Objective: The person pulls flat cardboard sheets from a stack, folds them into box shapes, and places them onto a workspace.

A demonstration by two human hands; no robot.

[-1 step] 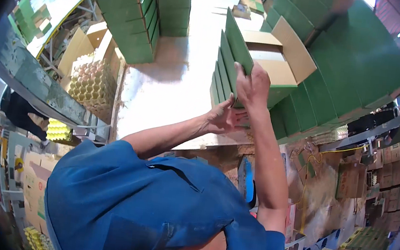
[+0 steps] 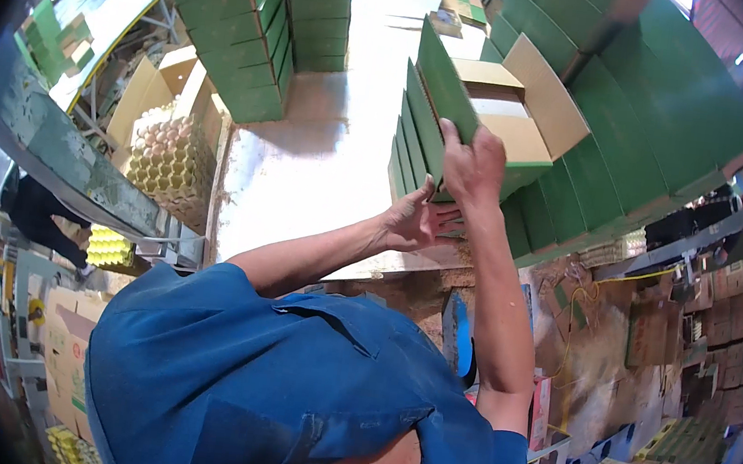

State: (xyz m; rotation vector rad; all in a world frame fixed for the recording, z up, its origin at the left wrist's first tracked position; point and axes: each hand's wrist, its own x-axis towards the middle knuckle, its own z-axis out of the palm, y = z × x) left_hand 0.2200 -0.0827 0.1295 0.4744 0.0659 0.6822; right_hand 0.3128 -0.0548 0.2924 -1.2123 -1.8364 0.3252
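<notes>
A green cardboard box (image 2: 520, 134) with brown inside stands open on the right of the pale work surface. Its flaps are raised. My right hand (image 2: 475, 166) is closed on the near corner of the box, at the green flap (image 2: 446, 85) on its left side. Just left of it, my left hand (image 2: 414, 219) is open, fingers spread and thumb up, beside the lower near edge of several green cardboard layers (image 2: 409, 158). It grips nothing that I can see.
Tall stacks of green boxes stand at the back left (image 2: 244, 62) and along the right (image 2: 640, 125). On the left, a brown carton (image 2: 135, 95) adjoins stacked egg trays (image 2: 170, 149) holding eggs. A grey metal beam (image 2: 68, 156) crosses there. A person in dark trousers (image 2: 44, 213) stands far left.
My right hand has shifted very slightly right and toward me, still on the box corner. The left hand has barely moved.
</notes>
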